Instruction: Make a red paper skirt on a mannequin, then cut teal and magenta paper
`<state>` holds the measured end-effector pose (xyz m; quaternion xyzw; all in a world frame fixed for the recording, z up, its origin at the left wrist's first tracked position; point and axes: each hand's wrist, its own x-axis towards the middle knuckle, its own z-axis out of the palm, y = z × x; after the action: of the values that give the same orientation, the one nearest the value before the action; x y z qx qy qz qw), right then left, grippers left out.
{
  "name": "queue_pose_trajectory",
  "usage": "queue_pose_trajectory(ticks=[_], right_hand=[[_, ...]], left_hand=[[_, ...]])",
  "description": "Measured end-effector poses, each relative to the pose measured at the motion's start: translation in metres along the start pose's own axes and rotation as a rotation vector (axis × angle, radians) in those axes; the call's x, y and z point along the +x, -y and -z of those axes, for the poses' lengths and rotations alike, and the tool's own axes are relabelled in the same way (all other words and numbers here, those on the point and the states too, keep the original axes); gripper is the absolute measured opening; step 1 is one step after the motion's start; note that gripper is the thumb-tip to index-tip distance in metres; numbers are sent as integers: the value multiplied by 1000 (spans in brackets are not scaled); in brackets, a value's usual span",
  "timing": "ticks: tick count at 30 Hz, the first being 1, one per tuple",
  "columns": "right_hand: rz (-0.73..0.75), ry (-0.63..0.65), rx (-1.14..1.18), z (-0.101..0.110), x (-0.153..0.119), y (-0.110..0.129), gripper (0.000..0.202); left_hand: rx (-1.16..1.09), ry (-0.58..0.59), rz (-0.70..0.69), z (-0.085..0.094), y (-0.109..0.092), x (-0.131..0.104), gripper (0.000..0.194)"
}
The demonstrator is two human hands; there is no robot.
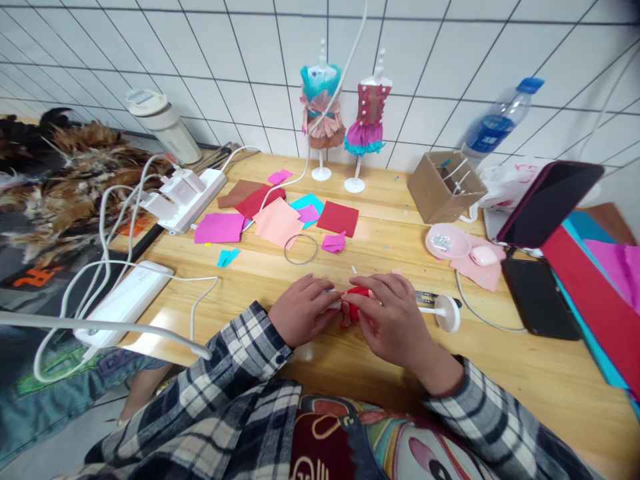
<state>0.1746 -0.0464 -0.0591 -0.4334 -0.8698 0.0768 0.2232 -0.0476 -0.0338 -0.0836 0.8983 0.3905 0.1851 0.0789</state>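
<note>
A small white dress-form mannequin lies sideways between my hands, its round white base (449, 314) sticking out to the right. Red paper (354, 303) is around its body, largely hidden under my fingers. My left hand (305, 310) is closed on the mannequin's upper end. Over the red paper, the fingers of my right hand (395, 320) are bent and pressing against it. Partly behind my right hand lies a metal tool (425, 297) with a dark end, perhaps scissors. A thin metal ring (301, 249) rests on the table beyond my left hand.
Two dressed mannequins (321, 113) stand by the tiled wall. Coloured paper pieces (279, 222) are scattered mid-table. On the right are a cardboard box (445, 190), a pink dish of beads (447, 241), a propped phone (550, 203) and a black device (540, 298). Cables and a power strip (195, 200) occupy the left.
</note>
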Motion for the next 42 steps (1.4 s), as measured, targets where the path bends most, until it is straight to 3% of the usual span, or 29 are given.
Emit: queue_pose_trajectory(ticks=[3,8,15,20,23,26,30,33,37,42], right_hand=[[69,61,-74,-7,-7,1,38],[42,3,-138,-18,-12,6,27],[58,-115,-139,-11,-8,8,12],[-40,-128,-13,-8,-7,7,8],[-40,-97,109,-5,-7,5,17],[-31,-57,205,-2,-10,1,40],[-28,-12,121,-4,-16,-3,54],[-6,16,-22,-13,-18,0,47],[-11,-39,-111,-22,-15,5,30],[-21,-135,-104,-18,-11,8,9]], left_hand=[[-1,-12,-10,1,-1,1,25],[-9,-50,-20,2,-3,2,24],[-24,-87,-28,0,-3,1,25],[-10,-69,-21,1,-3,1,24],[41,-39,-13,3,-4,1,23],[76,-19,-5,4,-5,0,23],[99,-41,-21,4,-5,0,23],[118,-64,-42,3,-5,0,22],[120,-80,-51,1,-6,0,20],[113,-89,-44,1,-8,0,21]])
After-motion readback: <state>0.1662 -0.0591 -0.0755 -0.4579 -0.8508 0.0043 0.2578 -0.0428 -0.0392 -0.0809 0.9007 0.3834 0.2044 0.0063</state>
